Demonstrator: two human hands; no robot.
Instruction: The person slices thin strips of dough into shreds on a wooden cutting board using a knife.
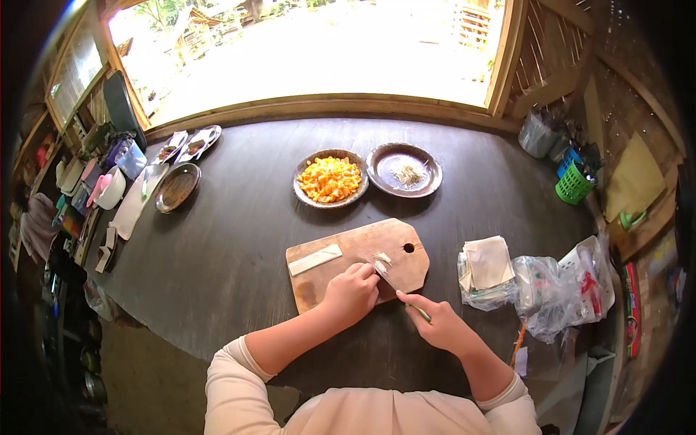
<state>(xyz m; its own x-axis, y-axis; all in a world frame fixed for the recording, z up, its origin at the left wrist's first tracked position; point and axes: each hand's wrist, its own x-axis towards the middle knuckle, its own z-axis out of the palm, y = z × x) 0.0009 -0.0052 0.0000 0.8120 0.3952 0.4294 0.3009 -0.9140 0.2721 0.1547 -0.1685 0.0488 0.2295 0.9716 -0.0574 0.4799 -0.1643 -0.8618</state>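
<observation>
My right hand (438, 326) grips a knife (389, 280) with a green handle, its blade slanting across the wooden cutting board (348, 243). My left hand (353, 291) rests on the board with fingers curled, holding down a pale strip (380, 267) right beside the blade; most of it is hidden by the fingers. Thin pale slivers (383, 257) lie just beyond the blade. A wider, flat pale strip (315, 259) lies at the board's left side. Behind the board, a dark plate (425, 164) holds a small heap of similar slivers.
A bowl of diced orange food (331, 179) stands left of the plate. At right are a stack of square wrapper sheets (489, 261) and plastic bags (554, 290). A green basket (574, 184) is at the back right. An empty brown dish (178, 188) and small plates (199, 143) sit at left.
</observation>
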